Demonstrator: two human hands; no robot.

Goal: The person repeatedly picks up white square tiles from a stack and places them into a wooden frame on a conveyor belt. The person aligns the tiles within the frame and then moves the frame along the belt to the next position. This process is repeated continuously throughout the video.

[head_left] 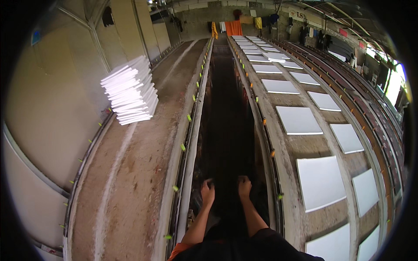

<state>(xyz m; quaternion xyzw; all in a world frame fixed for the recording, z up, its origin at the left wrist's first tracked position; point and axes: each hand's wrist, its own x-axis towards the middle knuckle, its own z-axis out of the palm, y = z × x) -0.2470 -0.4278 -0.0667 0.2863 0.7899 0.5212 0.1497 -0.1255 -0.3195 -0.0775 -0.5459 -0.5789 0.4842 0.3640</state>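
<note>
Hovering over the dark aisle (228,100), the left hand (207,192) and right hand (244,187) are loosely curled; I cannot tell whether either grips anything. White panels (321,182) lie in two rows on the right tabletop (300,146), right of both hands. The aisle runs open ahead between raised edges dotted with small clips (189,117). A leaning white stack (133,93) stands on the left tabletop (139,182), ahead and left, near a beige wall (65,87); orange cloth (234,28) hangs at the far end.

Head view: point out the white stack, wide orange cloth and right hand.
White stack (130,92), head view: middle of its side.
Wide orange cloth (234,28), head view: its hanging face.
Right hand (244,187), head view: its middle.
</note>
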